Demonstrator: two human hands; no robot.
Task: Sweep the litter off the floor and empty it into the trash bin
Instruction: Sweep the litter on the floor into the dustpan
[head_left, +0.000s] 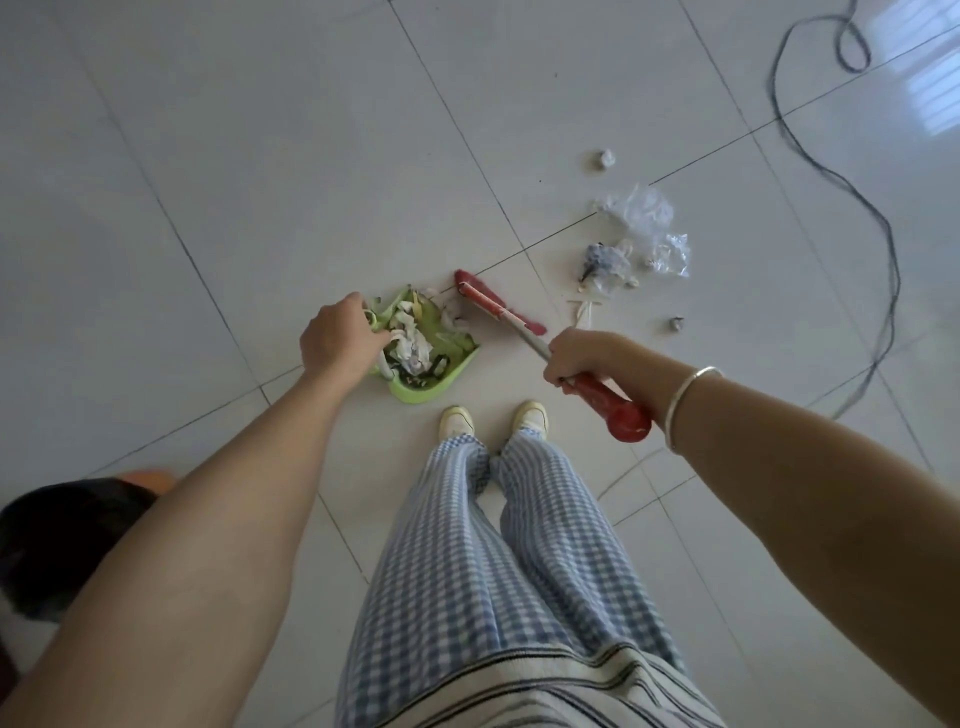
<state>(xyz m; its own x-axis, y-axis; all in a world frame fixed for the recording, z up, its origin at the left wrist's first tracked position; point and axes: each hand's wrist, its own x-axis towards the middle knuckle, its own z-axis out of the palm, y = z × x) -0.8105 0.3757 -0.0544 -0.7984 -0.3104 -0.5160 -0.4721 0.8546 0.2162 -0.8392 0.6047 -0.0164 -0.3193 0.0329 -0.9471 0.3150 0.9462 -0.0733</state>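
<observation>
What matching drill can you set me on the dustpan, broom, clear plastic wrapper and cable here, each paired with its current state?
Things:
1. dustpan
2. broom
3. clear plastic wrapper
4. cable

States:
A. gripped by the right hand
B. lying loose on the floor, not in the pan
C. held by the left hand, litter inside
D. trailing in loops at the far right

Pairs: 1-C, 2-A, 3-B, 4-D.
</observation>
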